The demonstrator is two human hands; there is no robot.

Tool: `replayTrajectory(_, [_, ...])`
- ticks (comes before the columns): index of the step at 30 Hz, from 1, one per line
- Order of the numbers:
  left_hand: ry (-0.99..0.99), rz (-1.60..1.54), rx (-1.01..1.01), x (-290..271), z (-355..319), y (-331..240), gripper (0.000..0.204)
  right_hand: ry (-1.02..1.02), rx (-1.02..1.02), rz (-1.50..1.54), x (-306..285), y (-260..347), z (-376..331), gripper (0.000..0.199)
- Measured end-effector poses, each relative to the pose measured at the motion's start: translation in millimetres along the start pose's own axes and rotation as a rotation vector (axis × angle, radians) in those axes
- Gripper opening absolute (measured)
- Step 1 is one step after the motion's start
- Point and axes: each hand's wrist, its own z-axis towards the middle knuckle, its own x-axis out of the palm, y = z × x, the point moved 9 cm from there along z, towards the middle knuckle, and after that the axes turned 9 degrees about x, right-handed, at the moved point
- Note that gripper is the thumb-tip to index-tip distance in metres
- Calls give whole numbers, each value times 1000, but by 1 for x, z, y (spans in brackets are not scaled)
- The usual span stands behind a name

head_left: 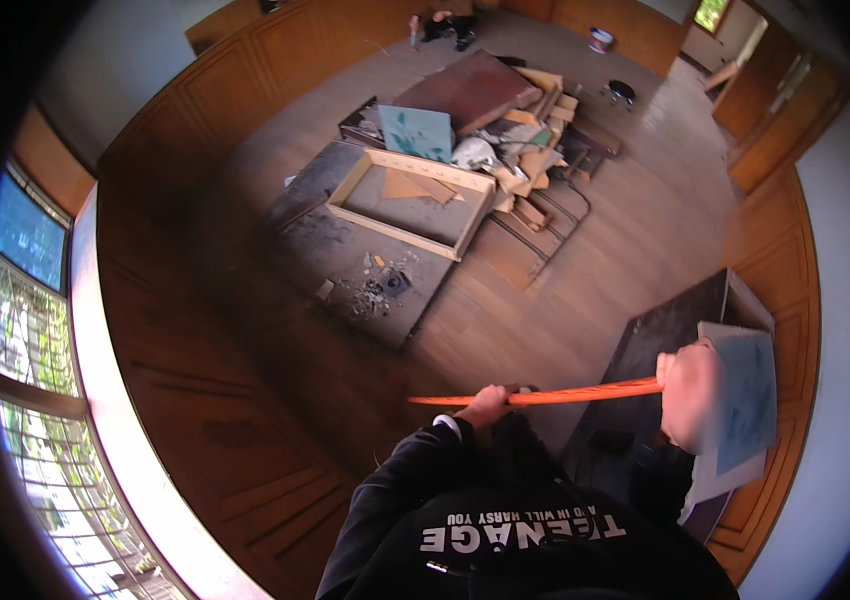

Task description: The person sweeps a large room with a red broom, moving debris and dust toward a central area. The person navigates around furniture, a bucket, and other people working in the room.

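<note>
A long, bright orange cable or strap (590, 393) runs across in front of my body; its exact kind is unclear. My left hand (488, 404) is closed round it near its left part, and a short end sticks out beyond the fist. At the other end my right hand (690, 397), raised closer to the view and slightly blurred, is closed on it. Between the two hands the orange length is nearly straight, with a slight sag. Behind my right hand stands a panel with a blue-green face (745, 400), partly covered by the hand.
A dark tabletop (625, 370) leans by the right wall. Ahead lie a dark board with debris (375, 290), a wooden frame (410, 240), scrap wood (535, 180) and a metal rack (555, 235). Windows (35, 320) line the left. Far off are a person (445, 25) and a bucket (601, 40).
</note>
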Motion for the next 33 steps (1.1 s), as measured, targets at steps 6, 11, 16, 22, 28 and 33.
replayTrajectory(6, [109,-29,59,28,12,-15,31,-14,58,123,-30,2,-15,29])
replayTrajectory(11, [117,14,137,62,60,-50,24,-144,-35,14,-89,38,-31,30])
replayTrajectory(16, [144,-35,298,106,140,-115,20,-332,-175,-223,-147,98,-54,33])
replayTrajectory(22, [52,-35,325,135,194,-146,17,-276,-261,-402,-184,118,-61,29])
replayTrajectory(28, [97,99,208,137,179,-87,21,-407,17,-48,-238,51,-43,28])
replayTrajectory(33, [111,192,18,114,149,-26,19,-335,206,1,-219,-15,-39,30])
